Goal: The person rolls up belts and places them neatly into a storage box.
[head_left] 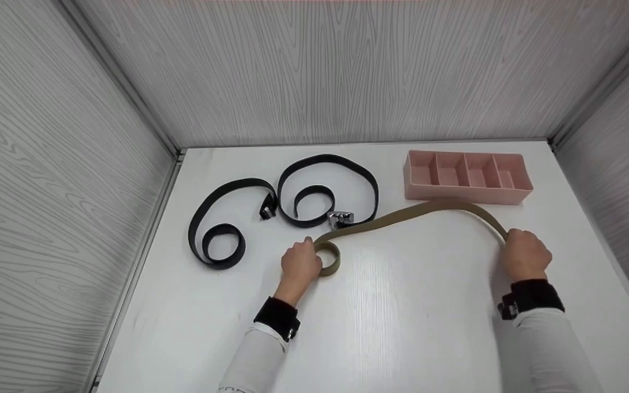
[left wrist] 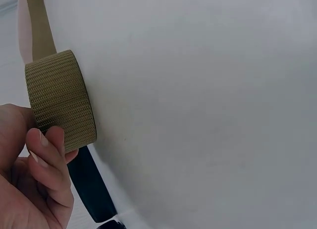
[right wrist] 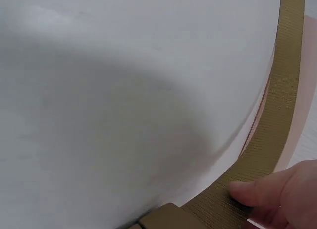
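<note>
A tan webbing belt [head_left: 440, 205] stretches in an arch between my two hands. At its left end, my left hand [head_left: 299, 266] pinches the belt beside a small loop; the left wrist view shows this rolled part of the belt [left wrist: 60, 96] between thumb and fingers. Farther right, my right hand [head_left: 526, 254] grips the other end. In the right wrist view the thumb presses on the flat webbing, close to a tan buckle [right wrist: 171, 218] that is cut off by the lower edge.
Two black belts lie loosely curled on the white table [head_left: 391, 327]: one [head_left: 197, 218] at left, another [head_left: 328, 158] with a shiny metal buckle [head_left: 340, 219] near the middle. A pink box with several compartments [head_left: 467, 195] stands at the back right. Panelled walls enclose the table.
</note>
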{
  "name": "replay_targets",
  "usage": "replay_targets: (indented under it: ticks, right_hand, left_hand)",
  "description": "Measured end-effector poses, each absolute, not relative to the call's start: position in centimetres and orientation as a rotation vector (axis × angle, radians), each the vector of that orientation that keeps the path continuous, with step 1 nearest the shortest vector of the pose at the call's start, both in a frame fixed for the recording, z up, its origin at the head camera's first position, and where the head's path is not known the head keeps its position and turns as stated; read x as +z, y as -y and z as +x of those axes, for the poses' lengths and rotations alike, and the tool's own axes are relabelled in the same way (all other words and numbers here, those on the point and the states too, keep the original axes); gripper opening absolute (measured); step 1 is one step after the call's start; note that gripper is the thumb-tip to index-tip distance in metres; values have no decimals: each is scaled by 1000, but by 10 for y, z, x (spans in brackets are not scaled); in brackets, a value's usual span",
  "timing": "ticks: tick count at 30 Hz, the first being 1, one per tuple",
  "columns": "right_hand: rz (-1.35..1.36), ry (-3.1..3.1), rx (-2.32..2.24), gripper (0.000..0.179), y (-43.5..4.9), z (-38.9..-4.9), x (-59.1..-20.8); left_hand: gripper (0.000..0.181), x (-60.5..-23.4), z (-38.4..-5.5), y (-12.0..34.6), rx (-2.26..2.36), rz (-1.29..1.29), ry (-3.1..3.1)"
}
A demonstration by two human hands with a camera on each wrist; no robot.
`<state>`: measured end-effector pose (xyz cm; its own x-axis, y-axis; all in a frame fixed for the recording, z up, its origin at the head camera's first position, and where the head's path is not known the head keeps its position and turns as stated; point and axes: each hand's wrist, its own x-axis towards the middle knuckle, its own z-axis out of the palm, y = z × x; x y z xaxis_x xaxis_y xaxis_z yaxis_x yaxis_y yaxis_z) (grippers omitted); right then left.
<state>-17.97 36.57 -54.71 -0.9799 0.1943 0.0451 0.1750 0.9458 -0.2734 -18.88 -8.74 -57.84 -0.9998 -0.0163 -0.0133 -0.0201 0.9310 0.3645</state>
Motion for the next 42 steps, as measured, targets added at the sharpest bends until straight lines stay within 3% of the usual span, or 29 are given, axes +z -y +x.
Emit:
replay_targets:
  ticks: [7, 14, 18, 25, 35, 42]
  right_hand:
    - [12, 2890, 488, 21, -273, -191, -554]
    - [440, 3081, 989, 21, -153, -177, -561]
    - [467, 3050, 1214, 31, -117, -175, -568]
    - [439, 2970, 1196, 16, -97, -177, -575]
    - [578, 3001, 1044, 20, -98, -183, -573]
    - [407, 3046, 1162, 10, -105, -181, -570]
  left_hand:
    - [20, -576, -189, 83, 558, -32, -3064]
    - [24, -575, -189, 68, 528, -43, -3014]
    - [25, -574, -186, 61, 538, -34, -3004]
    - [17, -574, -182, 62, 509, 91, -3013]
    - [11, -575, -187, 63, 501, 345, -2988]
    - [17, -580, -187, 59, 440, 298, -3053]
